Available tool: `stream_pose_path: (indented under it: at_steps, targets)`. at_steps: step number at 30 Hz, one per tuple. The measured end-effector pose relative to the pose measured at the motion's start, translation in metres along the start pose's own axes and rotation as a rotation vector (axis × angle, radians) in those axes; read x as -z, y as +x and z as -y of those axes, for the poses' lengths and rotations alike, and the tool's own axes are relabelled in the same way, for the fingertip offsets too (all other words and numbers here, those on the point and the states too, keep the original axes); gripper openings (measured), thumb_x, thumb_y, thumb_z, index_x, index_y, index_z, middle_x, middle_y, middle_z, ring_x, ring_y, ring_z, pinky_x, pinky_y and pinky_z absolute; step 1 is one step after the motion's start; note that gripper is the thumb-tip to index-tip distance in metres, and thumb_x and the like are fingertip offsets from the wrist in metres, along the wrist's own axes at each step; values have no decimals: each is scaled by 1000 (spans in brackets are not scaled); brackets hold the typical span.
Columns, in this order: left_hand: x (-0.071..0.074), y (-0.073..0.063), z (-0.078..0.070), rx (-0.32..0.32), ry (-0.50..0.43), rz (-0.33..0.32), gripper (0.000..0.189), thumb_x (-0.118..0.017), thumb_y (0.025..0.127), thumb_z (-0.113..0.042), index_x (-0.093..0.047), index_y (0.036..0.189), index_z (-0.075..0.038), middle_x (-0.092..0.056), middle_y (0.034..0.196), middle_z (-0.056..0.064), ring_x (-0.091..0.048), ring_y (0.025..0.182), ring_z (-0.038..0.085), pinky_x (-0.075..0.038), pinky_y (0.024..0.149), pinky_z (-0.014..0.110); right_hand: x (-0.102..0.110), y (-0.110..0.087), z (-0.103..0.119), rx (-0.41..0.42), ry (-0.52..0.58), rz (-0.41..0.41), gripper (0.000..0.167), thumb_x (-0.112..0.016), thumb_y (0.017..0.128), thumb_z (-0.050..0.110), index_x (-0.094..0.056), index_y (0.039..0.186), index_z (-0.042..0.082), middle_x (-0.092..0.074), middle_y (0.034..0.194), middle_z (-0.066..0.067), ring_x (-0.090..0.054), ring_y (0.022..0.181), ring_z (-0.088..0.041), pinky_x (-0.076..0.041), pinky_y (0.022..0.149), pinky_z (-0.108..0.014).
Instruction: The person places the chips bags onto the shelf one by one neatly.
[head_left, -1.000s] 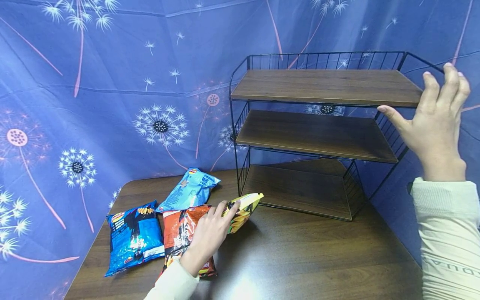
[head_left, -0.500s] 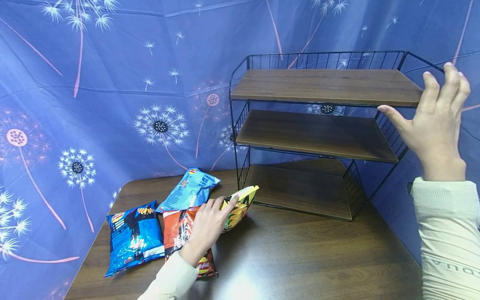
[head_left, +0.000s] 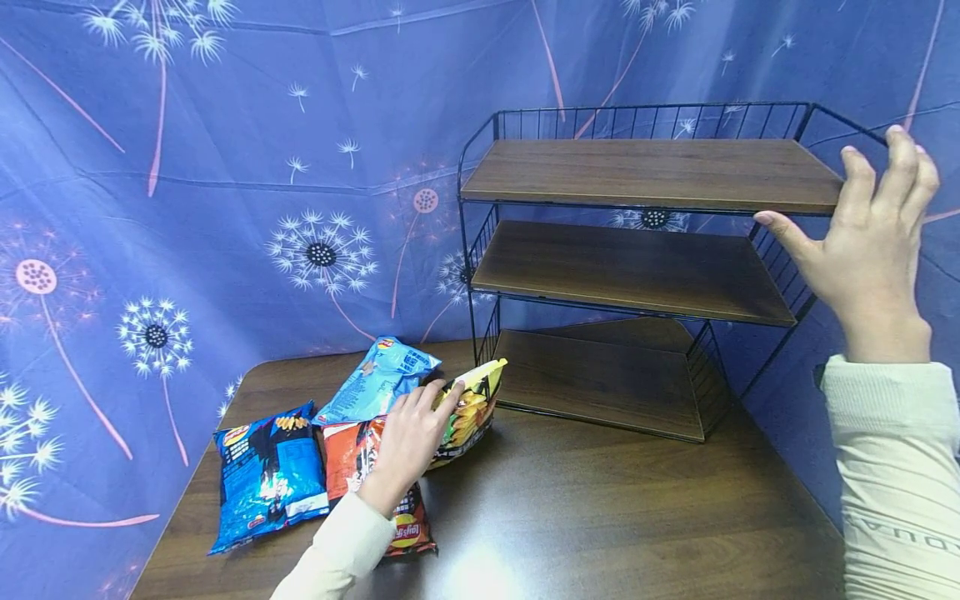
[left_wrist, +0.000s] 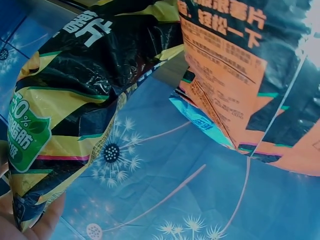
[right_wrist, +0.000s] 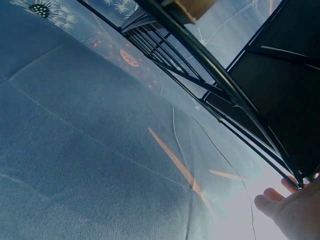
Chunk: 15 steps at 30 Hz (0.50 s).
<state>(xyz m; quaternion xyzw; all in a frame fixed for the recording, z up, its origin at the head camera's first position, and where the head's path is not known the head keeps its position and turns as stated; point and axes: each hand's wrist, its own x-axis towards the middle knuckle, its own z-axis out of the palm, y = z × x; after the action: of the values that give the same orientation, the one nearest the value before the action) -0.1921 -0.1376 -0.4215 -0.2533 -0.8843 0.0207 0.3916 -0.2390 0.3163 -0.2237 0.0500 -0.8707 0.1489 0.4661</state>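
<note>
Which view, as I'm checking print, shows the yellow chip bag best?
The left wrist view: the yellow chip bag is large there, its green badge and white lettering clear, though the frame crops it. The head view shows it smaller, partly behind the left hand; the right wrist view shows none.

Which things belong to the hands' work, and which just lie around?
In the work:
yellow-and-black snack bag, pinched by the left hand
black wire rack with brown shelves, held by the right hand

Apparently just lying about:
orange-and-black snack bag
dark blue snack bag
light blue snack bag
</note>
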Motion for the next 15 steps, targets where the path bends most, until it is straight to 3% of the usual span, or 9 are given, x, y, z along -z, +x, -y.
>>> stream_pose_path:
  at_steps: [3,6,10,15]
  targets:
    - [-1,0,2,19,19,19,40,-64,82,-27,-59,121,-19,-62,107,8,-61,81,24,-50,64,37,0,0,-2,-8,-11,25,107,-37,70,82,-29,136,-2,-9,151,-13,-4,138,-32,-7,112,-49]
    - [-3,-2,5,43,57,59,51,-62,81,-45,-56,125,-19,-59,112,8,-61,84,26,-49,67,39,0,0,-3,-6,-9,28,107,-37,70,82,-28,136,-2,-8,151,-13,-3,138,-32,-7,112,-50]
    - [-4,-4,10,44,86,126,77,-65,69,-61,-49,131,-19,-55,120,9,-60,87,29,-49,66,42,0,0,-2,-5,-1,18,108,-37,70,82,-29,135,-3,-10,150,-13,-4,137,-32,-7,112,-50]
    - [-4,-5,15,37,118,194,97,-73,57,-63,-41,137,-19,-53,125,9,-60,86,29,-49,62,40,0,0,-2,-7,-7,19,108,-37,70,83,-30,135,-3,-10,150,-13,-4,137,-32,-7,112,-49]
